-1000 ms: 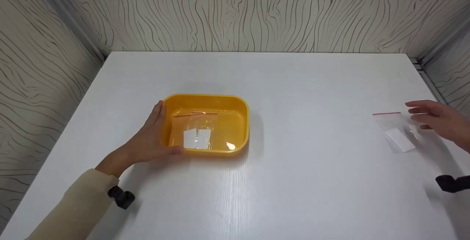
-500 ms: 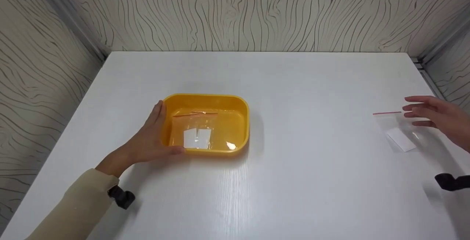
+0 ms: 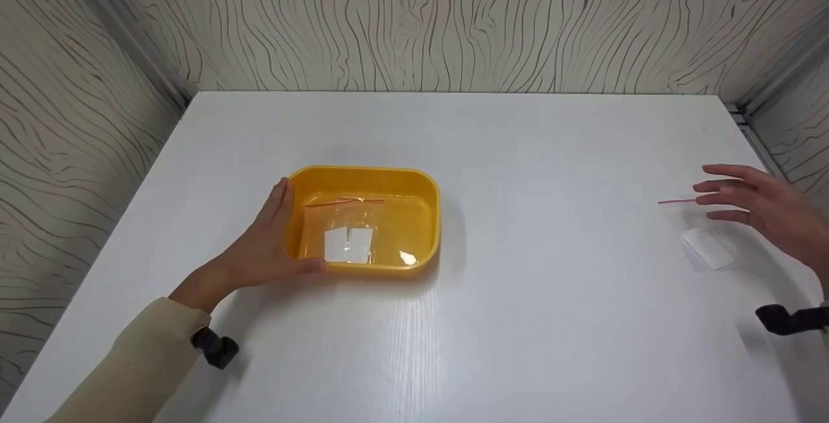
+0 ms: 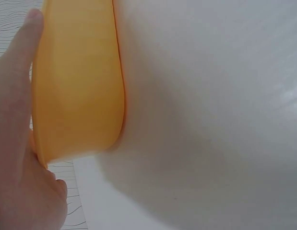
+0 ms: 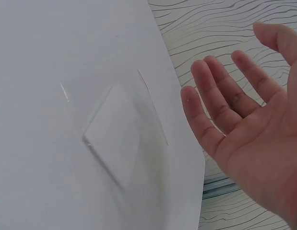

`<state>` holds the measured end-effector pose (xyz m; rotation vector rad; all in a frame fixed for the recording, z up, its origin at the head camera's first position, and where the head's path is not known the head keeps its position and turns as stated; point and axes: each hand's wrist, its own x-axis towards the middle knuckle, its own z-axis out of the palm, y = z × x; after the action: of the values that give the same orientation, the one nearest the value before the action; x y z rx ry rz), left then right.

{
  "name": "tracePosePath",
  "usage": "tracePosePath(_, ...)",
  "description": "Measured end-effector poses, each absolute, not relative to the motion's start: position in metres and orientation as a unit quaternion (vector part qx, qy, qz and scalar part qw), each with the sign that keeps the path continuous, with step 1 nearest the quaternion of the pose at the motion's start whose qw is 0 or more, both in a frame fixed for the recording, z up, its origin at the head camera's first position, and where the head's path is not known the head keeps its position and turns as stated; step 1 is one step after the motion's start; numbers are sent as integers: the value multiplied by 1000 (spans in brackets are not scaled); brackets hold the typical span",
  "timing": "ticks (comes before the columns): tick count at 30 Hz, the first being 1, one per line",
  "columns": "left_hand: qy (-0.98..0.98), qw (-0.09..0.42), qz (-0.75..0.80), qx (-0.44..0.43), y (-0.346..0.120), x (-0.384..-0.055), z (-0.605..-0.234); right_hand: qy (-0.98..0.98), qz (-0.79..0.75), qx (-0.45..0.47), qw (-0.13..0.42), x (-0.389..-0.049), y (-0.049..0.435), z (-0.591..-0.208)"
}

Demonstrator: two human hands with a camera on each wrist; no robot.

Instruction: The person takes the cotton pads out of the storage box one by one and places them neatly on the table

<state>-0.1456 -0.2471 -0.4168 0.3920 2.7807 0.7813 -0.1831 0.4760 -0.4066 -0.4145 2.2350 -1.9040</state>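
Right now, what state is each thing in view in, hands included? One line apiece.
Yellow tub: upright, uncovered, on the white table.
Bags in the tub: lying overlapped, white slips inside; sealed or not, cannot tell.
Loose bag: lying on the table, outside the tub, white slip inside; seal unclear.
Left hand: gripping the tub's left end.
Right hand: open, near the loose bag, holding nothing.
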Motion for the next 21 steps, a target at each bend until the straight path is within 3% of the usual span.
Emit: tracePosePath(21, 948, 115, 264, 136, -247, -145, -415, 711, -659, -192, 151, -193, 463, -408)
